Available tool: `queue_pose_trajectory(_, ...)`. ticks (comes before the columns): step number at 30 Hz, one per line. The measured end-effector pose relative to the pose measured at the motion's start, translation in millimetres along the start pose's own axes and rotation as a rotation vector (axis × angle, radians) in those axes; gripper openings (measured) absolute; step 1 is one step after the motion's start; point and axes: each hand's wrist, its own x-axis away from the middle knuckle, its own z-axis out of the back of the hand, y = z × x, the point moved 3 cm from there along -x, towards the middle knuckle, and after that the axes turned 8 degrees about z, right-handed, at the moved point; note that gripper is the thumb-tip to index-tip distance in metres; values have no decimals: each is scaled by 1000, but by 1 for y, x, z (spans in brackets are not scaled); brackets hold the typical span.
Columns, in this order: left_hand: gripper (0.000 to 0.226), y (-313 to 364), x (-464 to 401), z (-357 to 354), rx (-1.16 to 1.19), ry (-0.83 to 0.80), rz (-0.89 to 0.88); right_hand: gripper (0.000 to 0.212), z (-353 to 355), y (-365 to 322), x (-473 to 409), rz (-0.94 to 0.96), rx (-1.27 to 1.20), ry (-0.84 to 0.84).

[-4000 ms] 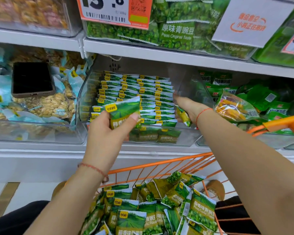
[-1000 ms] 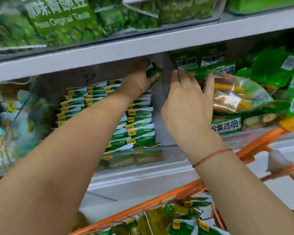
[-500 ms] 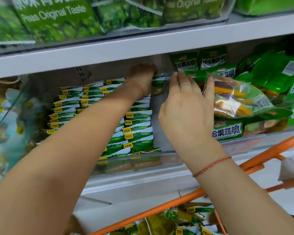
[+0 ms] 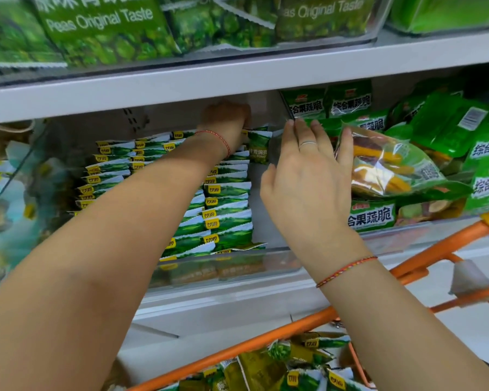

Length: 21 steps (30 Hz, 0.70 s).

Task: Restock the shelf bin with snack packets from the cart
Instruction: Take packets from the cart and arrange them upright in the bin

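Likely light, crinkly and slippery, the packet [image 4: 259, 146] at twelve o'clock in the bin [image 4: 237, 266] sits pinched by the left hand [image 4: 226, 119] — grip its edge — right hand [image 4: 308, 176] spread flat.

I am looking at a shop aisle: a grey shelf [image 4: 237, 77] crosses the upper frame, clear bins [image 4: 237, 266] beneath it hold rows of green snack packets [image 4: 226, 204], and an orange cart [image 4: 266, 342] of packets sits at the bottom right.
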Motion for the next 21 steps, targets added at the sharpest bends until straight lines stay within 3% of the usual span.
queue_pose_trajectory(6, 22, -20, 52, 45, 207, 157, 93, 61, 5, 1, 0, 10, -24, -95)
queue_pose_trajectory(9, 16, -25, 100, 68, 279, 140, 92, 56, 13, 1, 2, 25, -76, -110)
queue_pose_trajectory(13, 9, -21, 174, 89, 366, 144, -55, 49, 30, -5, 20, 70, -73, -220)
queue_pose_trajectory(17, 22, -13, 249, 101, 501, 148, -149, 39, 58, -19, 49, 103, -129, -223)
queue_pose_trajectory(21, 20, 2, 320, 101, 559, 77, -211, 30, 103, -35, 77, 245, -118, -195)
